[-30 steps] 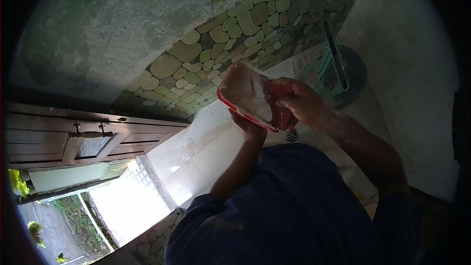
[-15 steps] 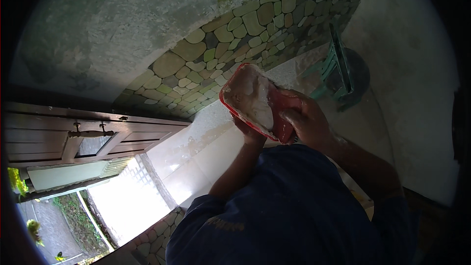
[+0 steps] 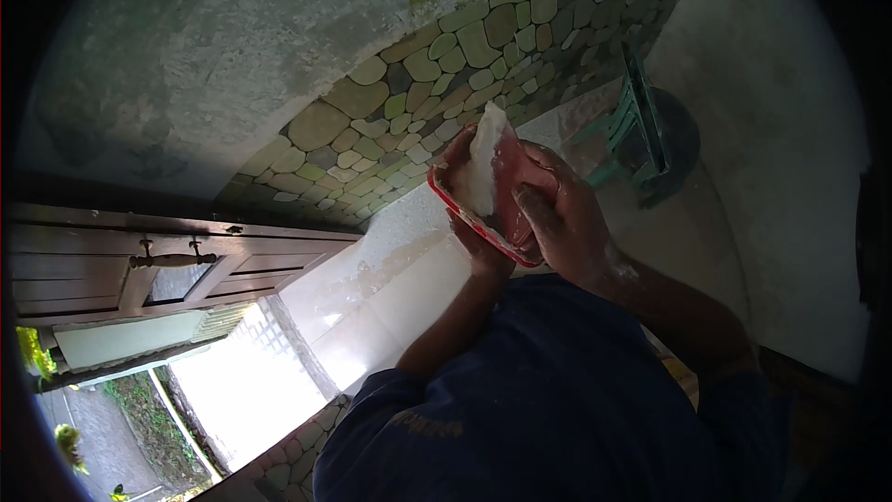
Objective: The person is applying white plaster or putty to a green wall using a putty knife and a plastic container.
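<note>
Shirt (image 3: 548, 381): dark blue | Left sleeve (image 3: 367, 400): ends near elbow | Print (image 3: 427, 424): faded, yellowish | Right hand (image 3: 578, 232): bare, pale smears near wrist

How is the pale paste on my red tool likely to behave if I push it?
The pale paste is probably soft but thick, since it stands in a peak on the red tool. It looks sticky: residue clings along the rim of the red tub. Pushed, it would likely smear rather than roll, given its uneven shape.

The floor (image 3: 409, 293) is pale and tiled; brownish smears (image 3: 367, 281) mark it; a green chair (image 3: 645, 121) stands on it at the right; a dark round thing (image 3: 684, 135), partly hidden, is just beside the chair.
</note>
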Demonstrator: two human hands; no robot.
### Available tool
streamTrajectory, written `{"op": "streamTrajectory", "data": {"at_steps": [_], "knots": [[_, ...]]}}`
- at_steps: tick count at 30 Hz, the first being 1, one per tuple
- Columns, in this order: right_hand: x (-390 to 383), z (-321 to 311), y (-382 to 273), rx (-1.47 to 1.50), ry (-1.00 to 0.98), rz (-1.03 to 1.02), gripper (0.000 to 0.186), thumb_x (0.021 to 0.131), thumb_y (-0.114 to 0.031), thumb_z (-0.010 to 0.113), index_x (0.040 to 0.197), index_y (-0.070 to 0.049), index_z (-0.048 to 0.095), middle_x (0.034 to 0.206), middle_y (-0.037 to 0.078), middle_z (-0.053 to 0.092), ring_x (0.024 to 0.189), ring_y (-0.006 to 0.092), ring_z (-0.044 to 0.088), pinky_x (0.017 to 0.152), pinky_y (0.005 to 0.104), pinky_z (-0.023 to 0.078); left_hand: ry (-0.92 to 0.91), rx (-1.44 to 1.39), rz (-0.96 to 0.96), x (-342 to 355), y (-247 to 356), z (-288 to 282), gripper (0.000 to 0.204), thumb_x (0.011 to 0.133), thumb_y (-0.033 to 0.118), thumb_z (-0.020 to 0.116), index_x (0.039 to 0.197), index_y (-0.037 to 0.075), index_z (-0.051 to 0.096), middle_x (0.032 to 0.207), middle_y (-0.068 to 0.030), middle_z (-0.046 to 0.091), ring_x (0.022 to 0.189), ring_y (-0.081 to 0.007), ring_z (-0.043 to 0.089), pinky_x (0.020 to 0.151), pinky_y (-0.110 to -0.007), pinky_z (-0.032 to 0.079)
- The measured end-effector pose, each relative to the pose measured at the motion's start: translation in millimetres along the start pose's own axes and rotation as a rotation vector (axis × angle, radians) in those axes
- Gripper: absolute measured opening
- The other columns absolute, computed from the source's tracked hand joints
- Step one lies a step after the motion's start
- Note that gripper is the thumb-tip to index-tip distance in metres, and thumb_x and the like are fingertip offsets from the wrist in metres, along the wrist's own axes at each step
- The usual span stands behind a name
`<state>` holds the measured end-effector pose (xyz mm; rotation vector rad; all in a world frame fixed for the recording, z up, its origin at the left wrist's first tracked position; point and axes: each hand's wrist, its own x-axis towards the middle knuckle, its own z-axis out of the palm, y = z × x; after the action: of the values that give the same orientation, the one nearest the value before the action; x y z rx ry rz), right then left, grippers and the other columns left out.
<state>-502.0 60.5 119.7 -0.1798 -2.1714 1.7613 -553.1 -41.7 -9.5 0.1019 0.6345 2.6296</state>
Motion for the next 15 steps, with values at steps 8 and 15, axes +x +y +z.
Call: {"op": "streamTrajectory", "data": {"at_steps": [8, 15], "knots": [[6.3, -13.5, -24.0, -0.221, -0.040, -0.218, 0.038, 0.095, -0.011, 0.052, 0.129, 0.004, 0.046, 0.110, 0.026, 0.062, 0.096, 0.0346, 0.065, 0.081, 0.0394, 0.052, -0.015, 0.322, 0.185, -1.2, 14.9, 47.2, 0.053, 0.097, 0.044, 0.045, 0.135, 0.009, 0.035, 0.128, -0.0068, 0.046, 0.117, -0.0211, 0.047, 0.099, -0.035, 0.041], [7.3, -15.6, -21.1, -0.499, -0.319, -0.068, 0.034, 0.093, -0.014, 0.053, 0.122, 0.004, 0.051, 0.094, 0.025, 0.066, 0.088, 0.0386, 0.066, 0.076, 0.0428, 0.052, -0.079, 0.025, 0.100, -0.1, 9.3, 29.2, 0.046, 0.102, 0.042, 0.037, 0.135, 0.011, 0.037, 0.126, -0.0057, 0.048, 0.113, -0.0191, 0.050, 0.096, -0.035, 0.043]]}}
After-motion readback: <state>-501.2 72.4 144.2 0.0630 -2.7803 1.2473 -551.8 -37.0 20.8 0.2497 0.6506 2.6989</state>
